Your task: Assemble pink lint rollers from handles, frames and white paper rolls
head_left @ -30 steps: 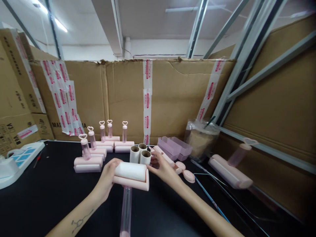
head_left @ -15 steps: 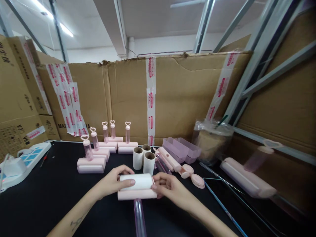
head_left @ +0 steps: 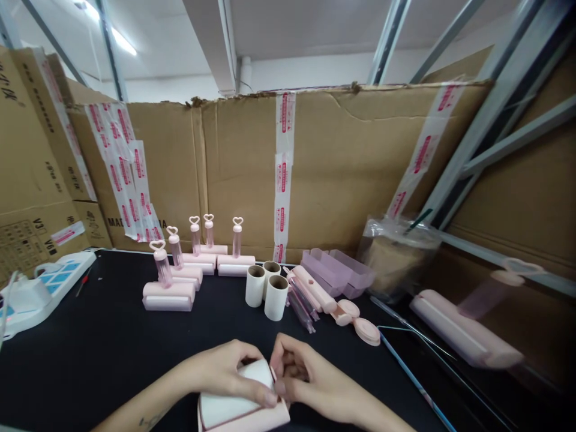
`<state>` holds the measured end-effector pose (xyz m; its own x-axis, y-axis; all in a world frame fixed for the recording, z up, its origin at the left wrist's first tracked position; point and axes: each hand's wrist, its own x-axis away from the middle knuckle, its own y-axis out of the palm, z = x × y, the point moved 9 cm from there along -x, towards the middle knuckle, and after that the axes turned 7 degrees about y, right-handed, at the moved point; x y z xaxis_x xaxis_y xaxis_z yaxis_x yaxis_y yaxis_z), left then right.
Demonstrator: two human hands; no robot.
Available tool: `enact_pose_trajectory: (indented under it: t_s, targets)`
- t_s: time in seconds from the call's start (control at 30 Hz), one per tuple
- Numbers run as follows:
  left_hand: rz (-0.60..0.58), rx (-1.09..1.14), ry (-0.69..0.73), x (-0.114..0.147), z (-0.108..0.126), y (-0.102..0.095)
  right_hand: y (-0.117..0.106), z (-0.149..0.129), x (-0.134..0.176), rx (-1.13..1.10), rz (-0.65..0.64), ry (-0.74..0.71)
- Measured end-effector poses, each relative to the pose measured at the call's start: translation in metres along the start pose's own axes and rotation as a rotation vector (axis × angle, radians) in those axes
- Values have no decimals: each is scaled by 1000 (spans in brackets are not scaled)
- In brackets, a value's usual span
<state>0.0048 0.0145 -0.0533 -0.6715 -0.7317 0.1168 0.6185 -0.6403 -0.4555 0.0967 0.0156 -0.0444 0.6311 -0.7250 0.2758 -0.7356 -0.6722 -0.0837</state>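
L hand (head_left: 225, 369) clamps white roll (head_left: 220, 411) against pink holder (head_left: 270, 418), btm ctr; R hand (head_left: 310, 378) half-curled at R end, grip unclear, IMO brace w/ L thumb, R tips light.

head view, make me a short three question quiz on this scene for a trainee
1. How many white tubes stand upright on the black table?
2. True or false: in this view, the lilac trays lie right of those tubes.
3. The left-hand grip is on: (a) the power strip, (b) a white roll, (c) the plastic bag?

Key: 1. Three; 2. True; 3. b
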Motion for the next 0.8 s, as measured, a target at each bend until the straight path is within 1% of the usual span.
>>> enact_pose_trajectory:
  t_s: [0.1,0.2,0.3,0.37,0.47,0.57,0.7,0.8]
  targets:
    - [-13,-210,15,6,17,-3,5,4,0,3,-19,17]
    - [-18,-431,30,7,35,-4,2,6,-3,8,29,9]
    - [27,-629,73,-1,50,-4,-6,5,-7,10,78,-4]
    - [31,-692,92,-8,55,-4,-12,3,-9,53,112,-10]
    - [-7,-704,110,-18,56,-3,-21,-5,-8,143,189,-68]
    - [-43,-690,124,-22,52,-1,-24,-10,-6,207,236,-135]
    - [-33,-634,108,-19,41,3,-20,-6,-7,316,234,-134]
    - [-48,-567,92,-17,33,6,-19,-2,-9,378,227,-126]
